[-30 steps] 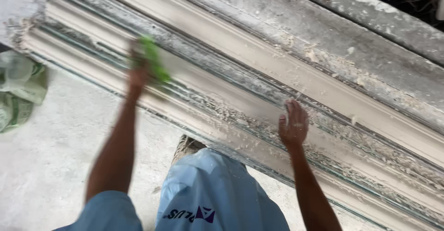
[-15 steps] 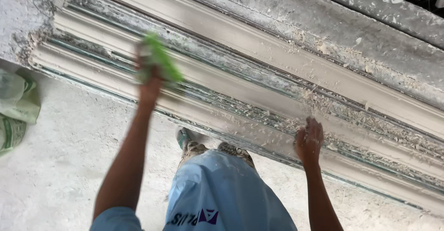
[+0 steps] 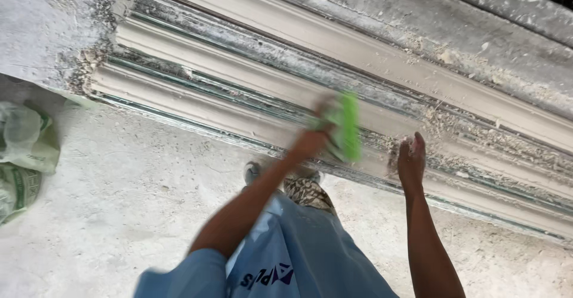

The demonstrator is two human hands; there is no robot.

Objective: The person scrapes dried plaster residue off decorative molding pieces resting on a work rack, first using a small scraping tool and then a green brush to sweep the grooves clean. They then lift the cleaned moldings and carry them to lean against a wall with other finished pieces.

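The left hand (image 3: 310,140), blurred, grips a bright green flat scrubbing pad (image 3: 346,125) against the long cream ribbed plaster moulding (image 3: 239,77), mid-length. The right hand (image 3: 410,161) rests flat, fingers together, on the moulding's near edge just right of it. Crumbly debris could make either hand slip, and hard rubbing might chip the dusty ridges.

Dusty concrete floor (image 3: 119,202) with long moulded plaster strips (image 3: 239,77), crumpled bags (image 3: 24,155).
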